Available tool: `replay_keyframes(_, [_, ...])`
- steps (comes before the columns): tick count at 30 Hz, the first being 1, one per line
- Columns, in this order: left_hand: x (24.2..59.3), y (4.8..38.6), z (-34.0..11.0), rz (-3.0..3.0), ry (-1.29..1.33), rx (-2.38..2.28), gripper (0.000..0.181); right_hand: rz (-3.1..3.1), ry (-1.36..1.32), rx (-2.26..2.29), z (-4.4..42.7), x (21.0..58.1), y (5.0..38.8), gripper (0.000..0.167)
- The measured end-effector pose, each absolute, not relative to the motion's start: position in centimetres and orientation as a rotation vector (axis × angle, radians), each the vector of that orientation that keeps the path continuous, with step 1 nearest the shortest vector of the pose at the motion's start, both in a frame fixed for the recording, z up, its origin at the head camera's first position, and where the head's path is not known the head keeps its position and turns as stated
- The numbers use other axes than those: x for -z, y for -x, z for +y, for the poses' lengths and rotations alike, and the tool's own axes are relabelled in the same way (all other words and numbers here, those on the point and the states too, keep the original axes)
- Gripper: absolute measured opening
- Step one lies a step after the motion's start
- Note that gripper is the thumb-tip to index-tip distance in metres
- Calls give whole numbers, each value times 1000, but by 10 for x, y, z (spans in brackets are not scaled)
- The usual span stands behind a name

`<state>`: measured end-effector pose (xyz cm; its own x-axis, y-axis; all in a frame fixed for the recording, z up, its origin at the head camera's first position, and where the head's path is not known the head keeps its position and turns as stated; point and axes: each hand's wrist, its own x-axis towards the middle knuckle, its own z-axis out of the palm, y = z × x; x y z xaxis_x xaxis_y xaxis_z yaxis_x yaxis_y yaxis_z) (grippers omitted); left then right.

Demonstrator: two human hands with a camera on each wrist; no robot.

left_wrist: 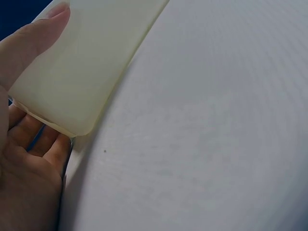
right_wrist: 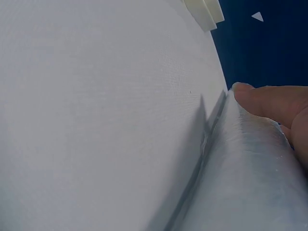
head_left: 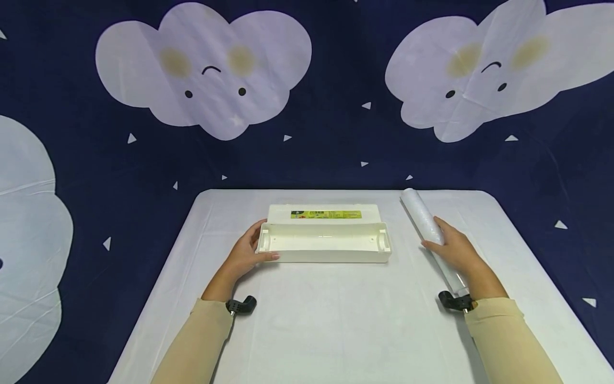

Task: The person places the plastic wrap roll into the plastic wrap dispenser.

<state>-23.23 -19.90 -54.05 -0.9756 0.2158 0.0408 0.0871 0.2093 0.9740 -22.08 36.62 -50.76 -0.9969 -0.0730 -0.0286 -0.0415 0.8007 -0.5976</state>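
Note:
A cream plastic-wrap dispenser box lies on the table with its lid swung back and its long inside bare. My left hand grips the box's left end, thumb on the front wall and fingers behind; the left wrist view shows the thumb on the pale wall. On the right, a roll of clear plastic wrap slants toward me. My right hand holds it near its middle, with the thumb on its near side. In the right wrist view the roll fills the lower right; the fingers are mostly hidden.
A white cloth covers the table. A yellow-green label is on the lid. Behind the table hangs a dark blue cloth with cloud prints. Black wrist cameras sit on both wrists.

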Motion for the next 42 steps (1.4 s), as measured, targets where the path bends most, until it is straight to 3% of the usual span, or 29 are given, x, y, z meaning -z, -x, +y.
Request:
replay_keyframes(9, [543, 233, -198, 2358, -309, -1904, 115, 2944, 28, 961, 369, 510, 220, 101])
replay_keyframes(42, [544, 231, -199, 2362, -295, -1905, 114, 3013, 74, 972, 366, 508, 219, 91])
